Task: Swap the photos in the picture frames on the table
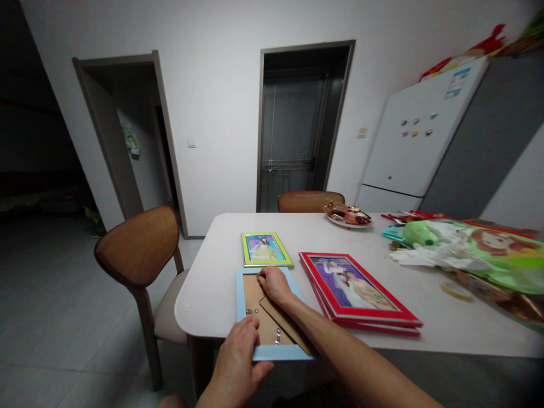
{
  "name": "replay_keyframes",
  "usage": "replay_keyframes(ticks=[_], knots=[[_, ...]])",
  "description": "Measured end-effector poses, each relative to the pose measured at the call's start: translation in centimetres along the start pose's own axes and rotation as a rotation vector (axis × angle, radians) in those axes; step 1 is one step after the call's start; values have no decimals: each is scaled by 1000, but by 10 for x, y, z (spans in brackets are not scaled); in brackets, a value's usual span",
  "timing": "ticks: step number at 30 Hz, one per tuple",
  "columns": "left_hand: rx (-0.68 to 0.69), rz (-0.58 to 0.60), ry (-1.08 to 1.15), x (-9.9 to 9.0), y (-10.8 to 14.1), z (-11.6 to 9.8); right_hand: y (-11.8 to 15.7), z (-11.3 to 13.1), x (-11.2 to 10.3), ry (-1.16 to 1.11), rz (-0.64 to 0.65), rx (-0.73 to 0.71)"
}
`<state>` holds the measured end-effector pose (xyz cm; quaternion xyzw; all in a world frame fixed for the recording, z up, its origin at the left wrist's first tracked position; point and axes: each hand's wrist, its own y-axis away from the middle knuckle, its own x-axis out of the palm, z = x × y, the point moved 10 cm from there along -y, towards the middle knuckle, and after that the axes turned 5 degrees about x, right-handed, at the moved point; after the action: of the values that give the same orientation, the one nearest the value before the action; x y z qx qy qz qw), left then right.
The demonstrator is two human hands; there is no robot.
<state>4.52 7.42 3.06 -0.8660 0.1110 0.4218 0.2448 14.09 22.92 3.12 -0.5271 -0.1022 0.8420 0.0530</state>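
A light blue picture frame lies face down at the table's near edge, its brown backing board showing. On the board are small metal fittings and a brown stand flap, partly hidden by my right forearm. My left hand grips the frame's near left corner, fingers over the edge and thumb at the near side. Curled fingers of my right hand press together at the board's far end; what they pinch is hidden. Just beyond lies a yellow-green picture frame, face up.
Red picture frames lie stacked to the right. Farther right are a green plastic bag, crumpled wrapping and a tape roll. A plate of items sits at the back. Wooden chairs stand left and behind the table.
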Motion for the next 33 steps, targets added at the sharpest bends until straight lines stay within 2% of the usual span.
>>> replay_keyframes(ticks=[6, 11, 15, 18, 21, 23, 24, 26, 28, 29, 31, 33], knots=[[-19, 23, -28, -2, -1, -1, -9, -14, -1, -21, -41, 118], [-44, 86, -109, 0, 0, -6, -5, -10, -11, -140, -50, 90], [41, 156, -163, 20, -8, -28, 12, -12, -33, -257, -48, 13], [43, 192, -120, 31, -14, -33, 29, -29, -59, -457, -72, -5], [45, 97, 17, 12, -19, -36, 48, -65, -84, -783, -142, 110], [42, -50, 192, -15, -23, -41, 65, -88, -85, -981, -176, 262], [24, -142, 303, -30, -25, -43, 75, -92, -79, -1078, -154, 334], [-26, -312, 563, -51, -29, -49, 93, -80, -55, -1267, 5, 431], [-69, -408, 825, -57, -36, -59, 109, -49, -30, -1426, 233, 470], [-75, -422, 931, -54, -40, -66, 114, -35, -26, -1510, 274, 448], [-58, -412, 1068, -47, -51, -83, 114, -26, -36, -1615, 203, 390], [-8, -420, 1135, -44, -62, -96, 106, -44, -60, -1581, 47, 339]])
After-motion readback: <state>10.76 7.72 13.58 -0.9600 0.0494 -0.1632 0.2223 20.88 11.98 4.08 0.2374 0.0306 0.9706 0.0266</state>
